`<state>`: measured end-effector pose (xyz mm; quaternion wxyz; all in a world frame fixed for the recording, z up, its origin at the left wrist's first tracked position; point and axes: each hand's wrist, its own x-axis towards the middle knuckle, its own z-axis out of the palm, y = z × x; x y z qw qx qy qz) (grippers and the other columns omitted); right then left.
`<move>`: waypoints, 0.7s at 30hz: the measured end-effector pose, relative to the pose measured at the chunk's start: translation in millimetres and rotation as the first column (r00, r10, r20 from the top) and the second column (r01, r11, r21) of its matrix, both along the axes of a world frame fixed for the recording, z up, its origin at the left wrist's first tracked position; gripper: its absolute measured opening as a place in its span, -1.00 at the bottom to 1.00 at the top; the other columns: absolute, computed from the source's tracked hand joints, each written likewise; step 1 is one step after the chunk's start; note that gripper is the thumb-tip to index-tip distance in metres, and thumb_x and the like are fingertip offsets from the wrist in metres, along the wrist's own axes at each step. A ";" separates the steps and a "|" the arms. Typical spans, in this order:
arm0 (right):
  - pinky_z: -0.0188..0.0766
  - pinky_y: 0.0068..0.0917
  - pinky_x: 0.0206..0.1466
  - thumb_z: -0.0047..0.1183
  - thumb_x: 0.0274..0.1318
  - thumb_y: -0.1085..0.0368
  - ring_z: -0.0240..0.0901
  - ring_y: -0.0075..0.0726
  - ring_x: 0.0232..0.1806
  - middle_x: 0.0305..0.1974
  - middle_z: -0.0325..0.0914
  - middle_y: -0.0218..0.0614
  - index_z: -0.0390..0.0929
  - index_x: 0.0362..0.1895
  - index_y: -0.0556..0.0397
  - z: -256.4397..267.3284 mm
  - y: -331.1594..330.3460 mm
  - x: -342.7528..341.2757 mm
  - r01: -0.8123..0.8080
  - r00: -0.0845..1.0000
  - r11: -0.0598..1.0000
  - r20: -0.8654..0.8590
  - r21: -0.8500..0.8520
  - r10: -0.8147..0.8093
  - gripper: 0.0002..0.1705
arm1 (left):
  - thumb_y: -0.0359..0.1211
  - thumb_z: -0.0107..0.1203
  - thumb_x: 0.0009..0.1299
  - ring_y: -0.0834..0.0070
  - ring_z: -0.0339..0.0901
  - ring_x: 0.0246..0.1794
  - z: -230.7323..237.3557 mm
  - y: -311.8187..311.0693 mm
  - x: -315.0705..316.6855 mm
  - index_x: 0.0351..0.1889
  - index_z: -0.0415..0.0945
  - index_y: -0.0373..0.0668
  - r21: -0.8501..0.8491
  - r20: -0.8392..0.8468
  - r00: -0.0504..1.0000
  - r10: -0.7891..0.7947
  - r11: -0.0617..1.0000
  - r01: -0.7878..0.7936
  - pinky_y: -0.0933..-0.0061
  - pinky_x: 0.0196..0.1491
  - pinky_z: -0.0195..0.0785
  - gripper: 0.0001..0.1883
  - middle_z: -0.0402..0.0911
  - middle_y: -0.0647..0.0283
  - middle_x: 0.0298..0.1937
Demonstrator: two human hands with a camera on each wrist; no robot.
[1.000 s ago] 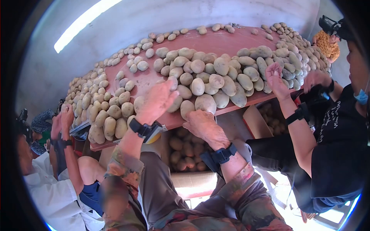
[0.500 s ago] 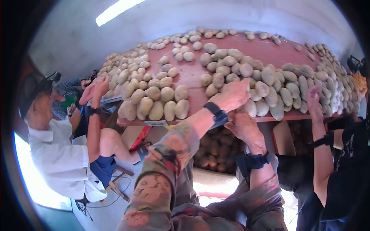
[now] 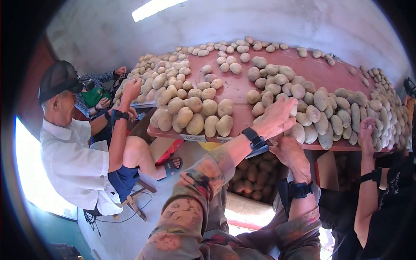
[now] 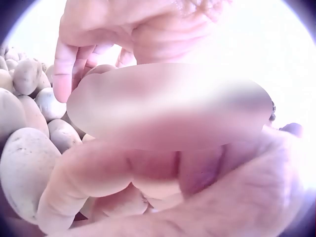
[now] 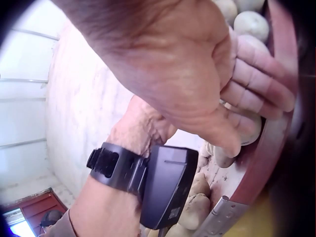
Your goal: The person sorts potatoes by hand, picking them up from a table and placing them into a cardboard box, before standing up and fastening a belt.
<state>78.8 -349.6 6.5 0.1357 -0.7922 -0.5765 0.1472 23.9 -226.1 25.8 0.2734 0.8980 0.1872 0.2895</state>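
My left hand (image 3: 275, 117) reaches over the front of a potato heap (image 3: 320, 99), fingers bent down beside the potatoes. Just below it, my right hand (image 3: 292, 152) is at the table's front edge, close to a large potato (image 3: 296, 132). In the right wrist view, the right hand's straight fingers (image 5: 259, 81) lie across a potato (image 5: 253, 129) at the red edge. From the left wrist, my left hand (image 4: 118, 24) arches above the lower right hand (image 4: 207, 197), with a blurred patch hiding what lies between them. Neither hand shows a firm grip.
Smaller potatoes (image 3: 195, 115) cover the left of the red table (image 3: 240, 97). Under the edge, between my knees, stands a box of potatoes (image 3: 256, 177). People sit close on both sides: one in a white shirt (image 3: 78, 156), and a raised forearm (image 3: 367, 182) at right.
The head view has swung left, bringing the person in white more into sight. My left hand has moved right from the gap between heaps to just above my right hand.
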 end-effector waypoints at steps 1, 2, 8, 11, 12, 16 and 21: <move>0.47 -0.06 0.00 0.18 0.08 0.06 0.56 0.08 -0.07 -0.22 0.63 0.02 0.63 -0.15 0.06 1.0 -0.6 -0.5 -0.001 1.000 1.000 0.000 0.001 0.001 -0.63 | -0.36 0.18 0.20 -0.06 0.45 -0.04 4.7 -2.3 -8.2 0.15 0.36 -0.11 0.001 0.000 1.000 0.001 1.000 -0.001 0.06 -0.03 0.36 -0.49 0.41 -0.06 -0.06; 0.47 -0.06 0.00 0.18 0.08 0.05 0.56 0.08 -0.07 -0.22 0.63 0.01 0.63 -0.15 0.06 1.8 -1.4 -0.7 -0.009 1.000 1.000 0.005 0.000 0.009 -0.63 | -0.37 0.19 0.20 -0.05 0.45 -0.05 9.6 -3.9 -17.7 0.15 0.37 -0.11 -0.002 -0.013 1.000 0.028 1.000 -0.028 0.08 -0.04 0.37 -0.49 0.41 -0.05 -0.05; 0.47 -0.04 -0.03 0.16 0.09 0.05 0.57 0.09 -0.09 -0.24 0.64 0.00 0.65 -0.21 0.06 8.2 -0.6 -4.6 -0.047 0.999 0.998 0.008 0.030 0.046 -0.65 | -0.41 0.13 0.34 0.34 0.57 -0.03 8.2 29.3 -75.4 0.37 0.25 -0.14 -0.585 0.180 0.983 -0.036 0.799 0.137 0.31 -0.06 0.49 -0.40 0.54 0.12 0.09; 0.47 -0.05 -0.05 0.17 0.08 0.06 0.57 0.10 -0.11 -0.27 0.63 -0.03 0.63 -0.24 0.06 9.2 -4.2 -4.8 -0.029 0.999 0.999 0.029 0.015 0.028 -0.67 | -0.46 -0.03 0.47 0.31 0.54 0.11 13.1 31.5 -107.3 0.42 0.12 -0.30 -0.763 0.512 0.859 -0.011 0.452 0.461 0.25 0.06 0.50 -0.44 0.50 0.14 0.18; 0.46 -0.05 -0.06 0.17 0.07 0.07 0.56 0.10 -0.11 -0.28 0.63 -0.05 0.61 -0.26 0.04 6.9 -1.3 -5.2 -0.040 0.999 0.999 0.038 0.002 0.040 -0.68 | -0.46 -0.03 0.47 0.31 0.54 0.11 14.4 29.9 -111.2 0.42 0.12 -0.30 -0.763 0.517 0.856 -0.023 0.441 0.473 0.25 0.06 0.50 -0.44 0.50 0.14 0.18; 0.47 -0.06 -0.09 0.17 0.06 0.06 0.57 0.09 -0.14 -0.29 0.63 -0.06 0.61 -0.26 0.04 -1.8 1.0 -2.8 -0.041 0.999 0.999 0.015 -0.006 0.041 -0.68 | -0.47 -0.07 0.49 0.32 0.49 0.16 8.0 24.2 -123.5 0.43 0.12 -0.24 -0.783 0.520 0.854 -0.016 0.390 0.484 0.24 0.09 0.49 -0.46 0.45 0.14 0.23; 0.47 -0.07 -0.10 0.18 0.06 0.04 0.58 0.09 -0.18 -0.33 0.63 -0.07 0.62 -0.26 0.03 -1.9 -0.2 -2.1 -0.044 0.999 0.999 0.003 0.006 0.044 -0.67 | -0.41 -0.07 0.51 0.23 0.53 0.14 0.3 15.6 -125.3 0.41 0.17 -0.20 -0.811 0.481 0.875 0.056 0.409 0.419 0.24 0.05 0.51 -0.49 0.49 0.14 0.20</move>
